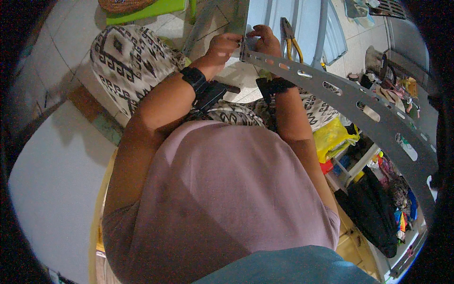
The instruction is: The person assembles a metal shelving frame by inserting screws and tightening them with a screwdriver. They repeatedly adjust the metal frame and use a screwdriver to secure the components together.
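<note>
My left hand (224, 47) is at the outer side of a metal shelf corner, its fingertips touching the edge. On the inner side, my right hand (266, 42) has its fingers bent towards the same spot. Whatever small part lies between the fingertips is too small to make out. A grey slotted metal angle post (347, 97) runs from this corner towards the lower right. Against the ribbed pale-blue metal shelf panel (264, 14) rests a pair of pliers (291, 39) with yellow handles, just right of my right hand.
A second pale-blue panel (335, 39) is behind the first. A yellow plastic bag (333, 138), dark cloth (369, 209) and mixed household items crowd the right side. A green stool (149, 12) stands at the top left, above the tiled floor (60, 46). A grey padded surface (56, 184) lies at left.
</note>
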{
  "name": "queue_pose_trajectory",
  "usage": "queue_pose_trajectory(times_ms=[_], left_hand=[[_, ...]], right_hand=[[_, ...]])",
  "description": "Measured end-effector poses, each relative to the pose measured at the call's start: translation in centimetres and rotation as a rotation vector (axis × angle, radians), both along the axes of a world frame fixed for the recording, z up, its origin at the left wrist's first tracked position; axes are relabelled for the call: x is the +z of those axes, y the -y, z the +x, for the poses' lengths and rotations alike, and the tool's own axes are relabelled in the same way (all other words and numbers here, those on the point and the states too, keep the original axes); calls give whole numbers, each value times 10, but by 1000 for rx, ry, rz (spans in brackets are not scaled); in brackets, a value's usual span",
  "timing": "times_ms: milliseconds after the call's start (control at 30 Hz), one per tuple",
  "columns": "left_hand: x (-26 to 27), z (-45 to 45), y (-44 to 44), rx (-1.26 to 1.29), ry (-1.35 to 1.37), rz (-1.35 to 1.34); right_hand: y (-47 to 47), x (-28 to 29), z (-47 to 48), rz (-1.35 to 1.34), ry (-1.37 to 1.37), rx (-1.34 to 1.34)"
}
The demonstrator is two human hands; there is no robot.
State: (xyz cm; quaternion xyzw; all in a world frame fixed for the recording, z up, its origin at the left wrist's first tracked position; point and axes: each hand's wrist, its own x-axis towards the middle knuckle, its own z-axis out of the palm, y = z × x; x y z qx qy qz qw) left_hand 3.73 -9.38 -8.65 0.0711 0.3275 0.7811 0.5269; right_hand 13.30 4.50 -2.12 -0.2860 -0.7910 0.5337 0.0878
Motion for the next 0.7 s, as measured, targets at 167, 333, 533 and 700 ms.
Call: queue_pose_trajectory(times_ms=[167,333,533,700], left_hand=[[-12,-3,3,-38,-172,-12],[-15,-8,6,-125,-115,14],[3,1,2,85,-211,102],[5,1,2,35,-47,55]], right_hand=[[-2,-3,-1,-382,-67,-63],[-1,7,4,-126,122,-33],[1,6,1,-41,-9,-42],[1,4,2,-206,-40,-15]])
